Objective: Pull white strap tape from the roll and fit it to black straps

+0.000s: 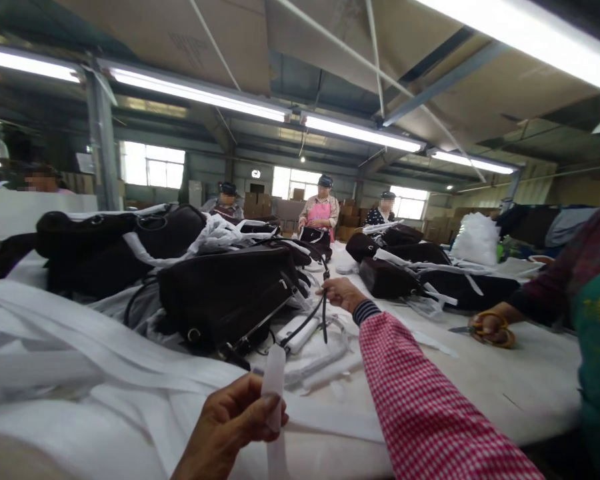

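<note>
While the left hand (230,427) pinches a white strip (274,393) between thumb and fingers, the right hand (341,293) reaches ahead, closed on a black strap (316,313) of the dark bag (227,297) just left of it

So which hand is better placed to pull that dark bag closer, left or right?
Probably the right hand: it is stretched out across the table and already grips the black strap of the dark bag. The left hand sits near the body, pinching a white strip.
</note>
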Motion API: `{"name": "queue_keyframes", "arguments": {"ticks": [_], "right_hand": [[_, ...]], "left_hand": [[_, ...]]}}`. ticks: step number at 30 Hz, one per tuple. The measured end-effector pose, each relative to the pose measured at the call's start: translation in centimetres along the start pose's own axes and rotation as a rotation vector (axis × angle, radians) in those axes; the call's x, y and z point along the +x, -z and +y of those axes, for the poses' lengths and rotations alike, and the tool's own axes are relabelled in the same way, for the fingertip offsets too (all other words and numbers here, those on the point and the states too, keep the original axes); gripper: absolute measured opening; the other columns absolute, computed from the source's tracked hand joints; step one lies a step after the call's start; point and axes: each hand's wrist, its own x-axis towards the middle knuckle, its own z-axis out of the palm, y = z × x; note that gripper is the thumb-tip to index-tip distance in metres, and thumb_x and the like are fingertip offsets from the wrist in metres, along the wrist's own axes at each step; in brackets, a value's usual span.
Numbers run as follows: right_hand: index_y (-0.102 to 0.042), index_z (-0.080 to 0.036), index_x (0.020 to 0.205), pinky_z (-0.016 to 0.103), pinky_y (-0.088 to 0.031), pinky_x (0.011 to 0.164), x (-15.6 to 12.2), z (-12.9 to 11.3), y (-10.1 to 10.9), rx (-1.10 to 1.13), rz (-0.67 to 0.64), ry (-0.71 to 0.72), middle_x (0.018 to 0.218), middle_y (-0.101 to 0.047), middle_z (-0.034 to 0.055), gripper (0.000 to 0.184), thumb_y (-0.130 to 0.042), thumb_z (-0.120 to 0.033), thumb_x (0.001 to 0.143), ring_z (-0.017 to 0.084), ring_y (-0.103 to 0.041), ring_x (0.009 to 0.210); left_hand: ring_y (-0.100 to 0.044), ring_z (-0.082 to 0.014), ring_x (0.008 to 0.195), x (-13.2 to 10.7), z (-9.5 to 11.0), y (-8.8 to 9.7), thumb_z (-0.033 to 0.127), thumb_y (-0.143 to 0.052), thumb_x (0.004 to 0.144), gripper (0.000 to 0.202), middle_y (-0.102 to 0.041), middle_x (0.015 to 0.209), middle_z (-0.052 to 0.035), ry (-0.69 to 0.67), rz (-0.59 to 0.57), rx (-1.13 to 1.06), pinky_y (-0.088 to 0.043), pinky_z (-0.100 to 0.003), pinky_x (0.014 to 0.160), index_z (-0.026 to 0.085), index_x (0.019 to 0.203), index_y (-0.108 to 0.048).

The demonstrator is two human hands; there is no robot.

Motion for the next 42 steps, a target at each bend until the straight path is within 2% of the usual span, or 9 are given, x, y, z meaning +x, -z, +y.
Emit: {"name": "queue_keyframes", "arguments": {"ticks": [2,5,7,10,13,19,25,32,42], "right_hand": [[-0.052,-0.012,0.074,0.015,-0.02,0.037,-2.0,-2.7,0.6,0.123,-0.114,0.077,0.066,-0.057,-0.0005,0.019,-0.057,-0.012,0.092,0.002,-0.026,0.043],[-0.06,-0.012,0.085,0.012,-0.024,0.036,-5.5,-6.4,1.2,0.282,-0.272,0.222,0.076,-0.064,0.0003,0.005,-0.064,-0.014,0.086,0.001,-0.031,0.045],[-0.064,-0.012,0.094,0.01,-0.029,0.038,-8.0,-8.5,1.2,0.359,-0.382,0.318,0.086,-0.068,0.0018,0.014,-0.069,-0.011,0.081,0.0,-0.036,0.048],[-0.063,-0.012,0.09,0.011,-0.028,0.037,-11.7,-10.9,0.4,0.399,-0.519,0.481,0.088,-0.071,0.0036,0.018,-0.076,-0.012,0.077,0.0,-0.038,0.048],[-0.06,-0.014,0.086,0.013,-0.027,0.038,-15.2,-13.0,-1.0,0.312,-0.517,0.643,0.087,-0.072,0.0046,0.022,-0.081,-0.021,0.08,0.003,-0.043,0.051],[-0.058,-0.016,0.091,0.019,-0.043,0.054,-20.3,-16.1,-4.3,0.132,-0.475,0.844,0.085,-0.069,0.0027,0.026,-0.072,-0.037,0.094,0.009,-0.063,0.068],[-0.056,-0.018,0.091,0.028,-0.055,0.064,-22.5,-16.9,-9.4,0.161,-0.531,0.898,0.087,-0.068,0.005,0.031,-0.075,-0.043,0.092,0.017,-0.068,0.08],[-0.052,-0.02,0.092,0.029,-0.056,0.064,-23.1,-16.3,-14.6,0.194,-0.627,0.865,0.091,-0.068,0.0062,0.04,-0.078,-0.049,0.087,0.021,-0.068,0.089],[-0.056,-0.02,0.096,0.026,-0.051,0.062,-24.4,-14.4,-18.4,0.185,-0.704,0.849,0.092,-0.066,0.0035,0.031,-0.073,-0.045,0.091,0.016,-0.067,0.082]], "left_hand": [[-0.062,-0.0173,0.07,-0.5,0.1,-0.8,0.059,-0.095,0.058,0.055,-0.072,0.076,-0.0084,-0.008,-0.005,-0.001,-0.049,-0.026,0.068,0.012,0.078,-0.074],[-0.062,-0.0176,0.079,-2.1,0.1,-1.9,0.05,-0.094,0.064,0.047,-0.073,0.084,-0.0079,-0.029,-0.036,0.021,-0.048,-0.026,0.077,0.013,0.086,-0.076],[-0.062,-0.0188,0.087,-3.7,0.0,-2.4,0.045,-0.092,0.068,0.041,-0.074,0.091,-0.0077,-0.042,-0.034,0.056,-0.046,-0.026,0.082,0.015,0.092,-0.077],[-0.06,-0.0182,0.086,-6.3,-0.3,-2.5,0.048,-0.086,0.076,0.038,-0.073,0.092,-0.007,-0.048,0.021,0.12,-0.045,-0.025,0.08,0.016,0.094,-0.077],[-0.055,-0.0161,0.077,-8.5,-0.7,-2.1,0.051,-0.08,0.081,0.037,-0.07,0.083,-0.0058,-0.092,0.106,0.188,-0.043,-0.024,0.074,0.015,0.083,-0.075],[-0.056,-0.0158,0.075,-11.8,-1.4,-0.1,0.047,-0.079,0.082,0.035,-0.069,0.08,-0.0058,-0.141,0.221,0.23,-0.042,-0.023,0.071,0.013,0.08,-0.075],[-0.059,-0.0179,0.076,-13.7,-1.1,2.2,0.052,-0.079,0.08,0.039,-0.071,0.081,-0.0075,-0.15,0.293,0.235,-0.045,-0.025,0.071,0.012,0.082,-0.076],[-0.059,-0.0164,0.076,-15.3,-1.0,5.5,0.049,-0.078,0.083,0.037,-0.069,0.08,-0.0056,-0.181,0.374,0.215,-0.045,-0.023,0.07,0.012,0.084,-0.075],[-0.062,-0.0189,0.08,-16.0,-0.9,7.5,0.046,-0.078,0.085,0.032,-0.071,0.083,-0.0063,-0.194,0.379,0.217,-0.047,-0.024,0.072,0.014,0.089,-0.078]]}}
